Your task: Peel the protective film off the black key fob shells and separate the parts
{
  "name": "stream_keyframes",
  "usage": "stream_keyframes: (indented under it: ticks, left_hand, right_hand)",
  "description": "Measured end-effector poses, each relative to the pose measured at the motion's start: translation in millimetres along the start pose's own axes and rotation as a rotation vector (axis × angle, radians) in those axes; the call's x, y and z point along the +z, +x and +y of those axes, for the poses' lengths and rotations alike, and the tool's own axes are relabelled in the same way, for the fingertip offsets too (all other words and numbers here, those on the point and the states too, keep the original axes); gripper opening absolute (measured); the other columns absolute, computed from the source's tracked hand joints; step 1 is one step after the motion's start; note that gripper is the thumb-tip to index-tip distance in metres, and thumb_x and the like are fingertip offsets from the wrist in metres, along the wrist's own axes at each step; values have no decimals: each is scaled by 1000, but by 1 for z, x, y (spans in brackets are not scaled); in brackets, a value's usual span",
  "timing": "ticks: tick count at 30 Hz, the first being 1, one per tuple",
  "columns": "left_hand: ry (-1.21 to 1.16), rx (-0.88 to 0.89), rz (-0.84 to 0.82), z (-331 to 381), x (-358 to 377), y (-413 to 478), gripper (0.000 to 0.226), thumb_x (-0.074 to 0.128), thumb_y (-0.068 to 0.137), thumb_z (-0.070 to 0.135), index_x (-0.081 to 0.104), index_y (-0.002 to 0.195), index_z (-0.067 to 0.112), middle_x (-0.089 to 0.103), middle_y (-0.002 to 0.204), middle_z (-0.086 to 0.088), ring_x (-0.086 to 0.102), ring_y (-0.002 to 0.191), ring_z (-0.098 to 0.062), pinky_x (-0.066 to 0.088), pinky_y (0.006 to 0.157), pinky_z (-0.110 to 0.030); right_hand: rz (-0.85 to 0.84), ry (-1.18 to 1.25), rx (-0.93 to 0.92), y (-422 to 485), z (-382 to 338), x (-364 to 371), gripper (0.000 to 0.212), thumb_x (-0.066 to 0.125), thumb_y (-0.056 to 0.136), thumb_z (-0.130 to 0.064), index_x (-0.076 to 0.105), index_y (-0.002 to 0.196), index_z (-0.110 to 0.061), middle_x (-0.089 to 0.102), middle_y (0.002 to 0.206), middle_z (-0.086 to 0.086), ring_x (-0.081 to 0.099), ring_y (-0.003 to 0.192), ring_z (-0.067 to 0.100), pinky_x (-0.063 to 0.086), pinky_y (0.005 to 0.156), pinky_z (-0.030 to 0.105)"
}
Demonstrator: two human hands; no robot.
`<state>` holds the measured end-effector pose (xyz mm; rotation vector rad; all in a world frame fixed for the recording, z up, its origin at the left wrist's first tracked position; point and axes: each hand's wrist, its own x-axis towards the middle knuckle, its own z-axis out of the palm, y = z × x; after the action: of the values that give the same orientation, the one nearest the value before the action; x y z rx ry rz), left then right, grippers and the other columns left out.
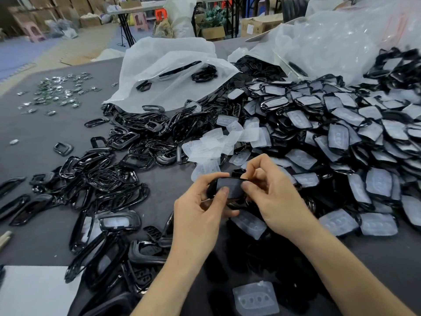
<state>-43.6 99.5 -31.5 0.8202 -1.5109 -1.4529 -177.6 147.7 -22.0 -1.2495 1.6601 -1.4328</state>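
Note:
A black key fob shell point(230, 187) is held above the grey table between both hands. My left hand point(200, 208) grips its left end, thumb pressed on the front face. My right hand point(271, 190) pinches the shell's right edge with thumb and forefinger. To the right lies a big heap of film-covered shells point(355, 137). A heap of bare black frames point(109, 169) spreads on the left. Peeled translucent films point(225, 140) lie piled just beyond my hands.
White plastic bags point(168, 71) with a few black parts lie at the back of the grey table point(34, 133). Small metal and green pieces point(61, 92) are scattered far left. A white sheet point(34, 290) covers the near left corner. One loose film point(256, 297) lies near the front edge.

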Motion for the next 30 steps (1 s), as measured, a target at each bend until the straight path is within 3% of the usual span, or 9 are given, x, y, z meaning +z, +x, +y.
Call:
stream_keyframes:
  ticks: [3,7,11,15,19,22,27,30]
  left_hand:
    - [-28,-19,7,-2,2,-1,26,58,91,-4,67,98,19,75,90,-4,73,74,-25,57,57,-23]
    - [-71,-31,13,-2,2,-2,27,57,91,-5,67,96,19,74,88,-7,71,78,-30,57,58,-23]
    - [48,3,70,-6,-2,1,23,69,86,7,71,94,28,73,89,-4,71,82,-23,59,69,-34]
    - [-41,10,65,-4,-1,0,22,66,87,1,73,85,22,74,85,-2,73,77,-19,58,64,-24]
    - [-73,13,89,-4,0,2,22,66,88,1,71,84,22,74,97,-3,73,82,-24,57,64,-23]
    - [-103,21,115,-4,-1,3,16,63,88,-1,68,87,15,72,105,-2,72,90,-23,58,66,-25]
    - [-90,33,96,-5,0,1,11,62,88,-2,64,89,9,72,107,5,70,97,-16,58,66,-24]
    - [-68,62,75,-5,2,0,10,62,89,-2,62,90,8,71,107,7,69,97,-11,58,65,-23]
  right_hand:
    - [59,-166,-85,-2,2,10,30,50,93,3,40,79,-22,41,62,-10,37,51,2,34,51,17]
    - [113,-254,-186,-3,1,11,20,50,91,6,43,84,-12,44,67,-8,43,60,3,36,54,12]
    - [83,-267,-208,-5,-3,9,33,57,90,1,40,83,-26,51,74,-7,50,68,6,41,60,13]
    - [44,-53,-98,-4,-5,5,26,63,87,-2,50,93,-24,63,80,-3,60,71,9,51,70,22]
    - [23,154,-4,-3,-6,-2,19,62,86,1,63,89,-17,65,71,-7,60,62,7,50,63,18]
    - [0,207,25,-3,-6,-1,13,64,85,1,66,81,-11,65,66,-7,59,58,4,48,59,15]
    - [-6,239,65,-4,-7,2,7,70,82,-6,69,83,-13,69,72,-2,62,64,4,48,61,14]
    - [-21,268,79,-4,-8,1,5,71,81,-5,70,83,-10,67,69,-2,58,57,1,47,58,13]
